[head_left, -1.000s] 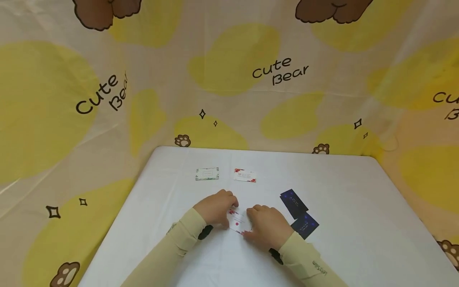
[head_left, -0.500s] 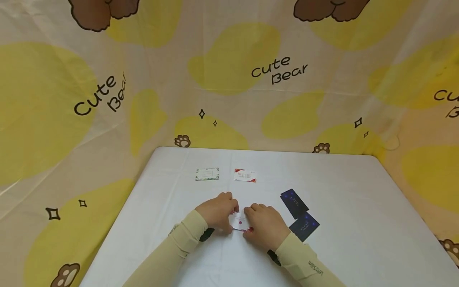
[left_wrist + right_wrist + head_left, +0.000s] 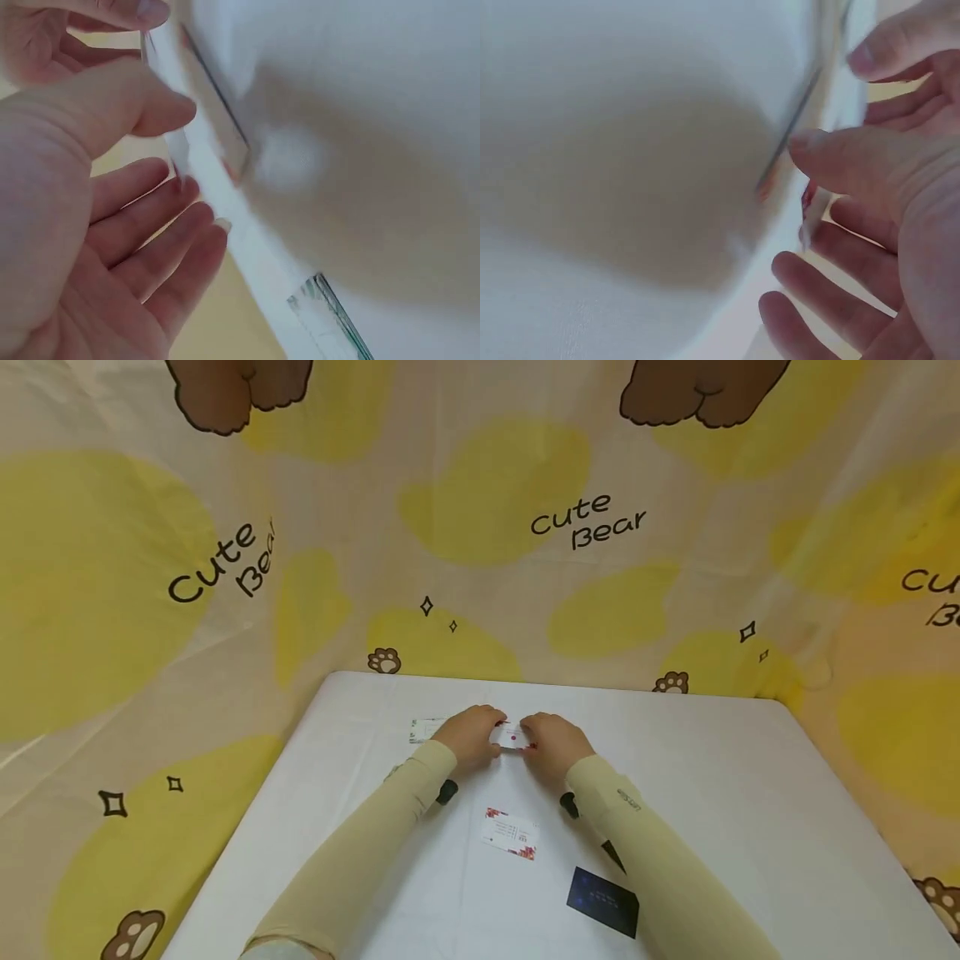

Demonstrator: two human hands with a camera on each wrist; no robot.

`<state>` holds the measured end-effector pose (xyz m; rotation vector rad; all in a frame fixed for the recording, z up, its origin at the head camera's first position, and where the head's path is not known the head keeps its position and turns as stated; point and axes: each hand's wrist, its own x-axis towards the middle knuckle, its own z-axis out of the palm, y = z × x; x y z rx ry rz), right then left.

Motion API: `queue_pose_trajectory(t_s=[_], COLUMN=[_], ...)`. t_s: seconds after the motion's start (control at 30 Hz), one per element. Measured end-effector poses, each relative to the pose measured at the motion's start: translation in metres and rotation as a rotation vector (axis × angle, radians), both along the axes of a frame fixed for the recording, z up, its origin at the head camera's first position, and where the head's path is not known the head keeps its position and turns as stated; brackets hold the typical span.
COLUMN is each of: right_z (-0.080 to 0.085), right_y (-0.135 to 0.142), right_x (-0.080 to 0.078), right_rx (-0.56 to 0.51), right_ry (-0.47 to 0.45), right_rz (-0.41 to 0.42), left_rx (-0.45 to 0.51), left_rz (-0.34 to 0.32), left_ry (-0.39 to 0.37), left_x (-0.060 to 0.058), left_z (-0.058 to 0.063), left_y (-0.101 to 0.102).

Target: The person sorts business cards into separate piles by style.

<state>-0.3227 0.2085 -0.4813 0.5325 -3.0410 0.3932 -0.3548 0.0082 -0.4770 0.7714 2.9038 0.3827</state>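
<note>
Both hands reach to the back of the table and pinch one white business card with red flowers and a red dot (image 3: 513,737) by its opposite short ends. My left hand (image 3: 471,739) has thumb and fingers on its left end, my right hand (image 3: 557,746) on its right. In the left wrist view, the held card stands just off a small red-flowered card stack (image 3: 216,97) lying on the table. Nearer me lies another red-flowered white business card (image 3: 510,834), text side up. A green-leaf white card stack (image 3: 324,319) sits left of the left hand, partly covered by it.
A dark blue card (image 3: 603,902) lies at the front right, beside the right forearm. More dark card (image 3: 613,857) peeks out from under that sleeve. The white table (image 3: 750,793) ends at a yellow bear-print cloth (image 3: 480,527) behind and at the sides.
Both hands have moved forward from the table's middle to the back, carrying the red-dot card. A red-flowered card they covered before now shows. The right forearm now covers part of the dark cards.
</note>
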Motion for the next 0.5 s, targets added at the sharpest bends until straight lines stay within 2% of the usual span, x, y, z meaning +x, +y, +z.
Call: queue_pose_trajectory(t_s=[0.1, 0.2, 0.37, 0.5], right_z=[-0.006, -0.009, -0.009, -0.01], right_y=[0.003, 0.004, 0.005, 0.005], right_x=[-0.016, -0.021, -0.024, -0.022], right_rx=[0.012, -0.014, -0.039, -0.06], right_ry=[-0.059, -0.102, -0.139, -0.151], right_rz=[-0.012, -0.034, -0.057, -0.068], left_rx=[-0.002, 0.004, 0.015, 0.029], left_rz=[0.0, 0.016, 0.054, 0.055], left_ry=[-0.039, -0.084, -0.139, -0.136], left_x=[-0.017, -0.025, -0.027, -0.022], left_z=[-0.008, -0.012, -0.011, -0.008], left_y=[0.006, 0.009, 0.009, 0.007])
